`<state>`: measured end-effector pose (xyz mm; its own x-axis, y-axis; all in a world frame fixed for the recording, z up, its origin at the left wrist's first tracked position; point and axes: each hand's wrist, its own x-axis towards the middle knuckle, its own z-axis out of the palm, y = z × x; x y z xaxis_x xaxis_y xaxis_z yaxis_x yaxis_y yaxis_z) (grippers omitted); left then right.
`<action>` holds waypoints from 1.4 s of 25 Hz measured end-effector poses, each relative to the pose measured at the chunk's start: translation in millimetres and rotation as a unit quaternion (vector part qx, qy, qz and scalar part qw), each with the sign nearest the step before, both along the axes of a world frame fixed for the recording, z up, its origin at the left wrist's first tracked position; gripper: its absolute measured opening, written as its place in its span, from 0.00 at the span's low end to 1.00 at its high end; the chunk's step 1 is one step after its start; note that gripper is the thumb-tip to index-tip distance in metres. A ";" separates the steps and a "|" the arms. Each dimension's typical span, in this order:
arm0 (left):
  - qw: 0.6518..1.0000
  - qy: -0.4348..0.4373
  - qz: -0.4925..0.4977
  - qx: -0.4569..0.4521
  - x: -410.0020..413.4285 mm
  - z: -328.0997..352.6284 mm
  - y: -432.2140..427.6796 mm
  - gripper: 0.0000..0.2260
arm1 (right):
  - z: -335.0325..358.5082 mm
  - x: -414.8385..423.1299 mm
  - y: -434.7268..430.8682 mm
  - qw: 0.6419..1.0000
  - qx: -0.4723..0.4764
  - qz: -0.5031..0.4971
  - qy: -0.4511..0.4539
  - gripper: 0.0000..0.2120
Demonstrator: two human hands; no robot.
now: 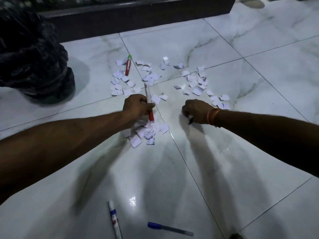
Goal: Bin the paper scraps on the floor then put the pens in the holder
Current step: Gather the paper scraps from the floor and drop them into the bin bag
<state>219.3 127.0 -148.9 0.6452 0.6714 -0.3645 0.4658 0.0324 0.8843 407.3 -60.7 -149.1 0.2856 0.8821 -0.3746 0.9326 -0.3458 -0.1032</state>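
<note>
My left hand (136, 106) grips a white marker with a red cap (148, 99) just above a heap of paper scraps (146, 131). My right hand (196, 111) is curled round a thin dark pen (190, 121) and a bit of white paper. Several more scraps lie scattered on the floor beyond my hands (136, 78) and to the right (200, 83). A red pen with a green cap (128, 65) lies among the far scraps. Near me lie a white marker (114, 219) and a blue-capped pen (170, 228).
A black bin bag (31, 59) bulges at the far left on the white marble floor (241, 161). A dark wooden base (138, 16) runs along the back. No pen holder shows in view.
</note>
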 end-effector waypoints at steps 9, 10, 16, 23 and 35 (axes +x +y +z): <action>0.998 0.050 -0.021 0.024 -47.7 7.8 -6.7 0.35 | 6.9 -24.5 10.7 0.989 0.036 0.101 -0.105 0.09; 0.997 0.060 -0.026 0.038 -56.2 5.7 -4.5 0.39 | 8.3 -29.0 12.1 0.986 0.056 0.109 -0.114 0.10; 0.980 0.165 -0.026 0.111 -107.2 -3.6 1.3 0.34 | 14.0 -75.1 9.6 0.999 0.005 0.033 0.016 0.12; 0.940 0.270 -0.121 0.171 -146.6 -17.9 -5.7 0.27 | 6.7 -123.8 9.8 0.976 -0.075 0.000 0.206 0.09; 0.897 0.249 -0.240 0.277 -80.8 -20.8 13.3 0.53 | -25.9 -142.5 49.6 0.971 0.112 -0.161 0.137 0.34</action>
